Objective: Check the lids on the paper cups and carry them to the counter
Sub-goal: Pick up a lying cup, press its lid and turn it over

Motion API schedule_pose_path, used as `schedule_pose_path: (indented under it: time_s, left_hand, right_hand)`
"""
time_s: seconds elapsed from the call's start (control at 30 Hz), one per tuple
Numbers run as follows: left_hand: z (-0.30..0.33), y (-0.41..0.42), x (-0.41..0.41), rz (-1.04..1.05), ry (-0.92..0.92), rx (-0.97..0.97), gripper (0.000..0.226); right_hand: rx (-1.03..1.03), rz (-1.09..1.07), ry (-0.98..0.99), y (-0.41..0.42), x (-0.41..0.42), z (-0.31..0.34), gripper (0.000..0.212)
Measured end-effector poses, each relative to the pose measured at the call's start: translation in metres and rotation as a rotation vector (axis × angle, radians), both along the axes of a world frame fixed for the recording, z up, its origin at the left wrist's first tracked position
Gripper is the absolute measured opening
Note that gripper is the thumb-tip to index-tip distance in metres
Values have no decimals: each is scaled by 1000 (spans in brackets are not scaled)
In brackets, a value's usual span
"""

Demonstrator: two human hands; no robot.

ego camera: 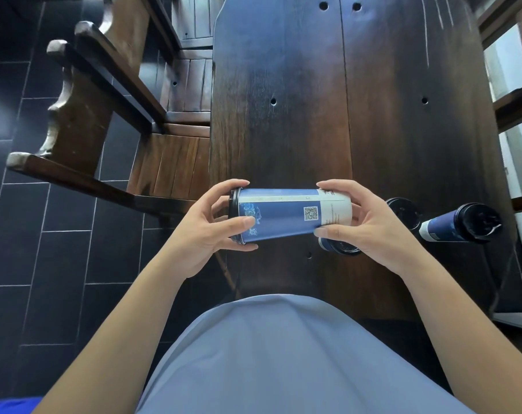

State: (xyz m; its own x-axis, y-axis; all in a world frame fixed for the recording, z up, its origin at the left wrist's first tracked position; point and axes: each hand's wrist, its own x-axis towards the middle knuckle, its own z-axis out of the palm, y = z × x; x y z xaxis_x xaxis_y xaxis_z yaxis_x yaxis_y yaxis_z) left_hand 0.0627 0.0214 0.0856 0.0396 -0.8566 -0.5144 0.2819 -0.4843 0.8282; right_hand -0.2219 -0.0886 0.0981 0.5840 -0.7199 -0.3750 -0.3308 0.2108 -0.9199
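I hold a blue and white paper cup point(289, 215) sideways above the near end of the dark wooden table point(313, 115). Its black lid point(233, 216) points left. My left hand point(212, 231) grips the lid end, fingers curled round the rim. My right hand point(364, 225) grips the white bottom end. Three more lidded cups stand on the table behind and right of my hands: one point(340, 246) mostly hidden under my right hand, one showing only its black lid point(403, 212), and one blue cup point(460, 222) near the right edge.
Two dark wooden chairs point(110, 121) stand against the table's left side over a black tiled floor point(44, 264). A window frame and a wooden ledge point(517, 106) run along the right. My blue apron point(283, 360) fills the bottom of the view.
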Motion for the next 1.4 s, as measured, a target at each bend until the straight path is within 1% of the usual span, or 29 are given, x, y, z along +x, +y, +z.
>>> schedule_pose_path:
  time_s: [0.07,0.13,0.23,0.3,0.43,0.6,0.77,0.87,1.03,1.13,1.27,1.4]
  left_hand:
    - [-1,-2,1,3,42,13,55]
    - [-1,-3,2,-7,59,8,55]
    - [1,-2,3,-30,44,-27,69]
    - [3,-1,3,-47,1,-75,76]
    - [5,2,6,-59,-30,-139,69]
    - [8,-1,6,-62,-41,-72,63]
    - [7,-1,5,-54,4,-23,62]
    - [7,0,6,-74,7,-33,64]
    - [11,2,8,-105,-25,-111,79]
    - [12,3,5,-95,-43,-150,73]
    - [13,2,3,-73,-40,-115,69]
    - [11,2,3,-72,-1,-96,71]
  right_hand:
    - [-13,0,-19,1,-1,2,65]
    - [-19,3,-25,0,-2,4,63]
    - [-22,1,-17,0,-2,3,61]
    - [-4,-7,-29,1,-1,2,59]
    - [21,-20,-25,3,-1,1,59]
    - [-42,-22,7,5,0,-2,61]
    - [-62,9,-12,6,-4,-4,67]
    - [-53,-1,-34,7,-6,-6,67]
    - [-50,-7,-39,8,-7,-4,64]
    - [-48,-10,-21,9,-5,-3,63]
    - [-66,-21,-31,10,-3,0,66]
    - [-82,-22,-55,9,-6,1,66]
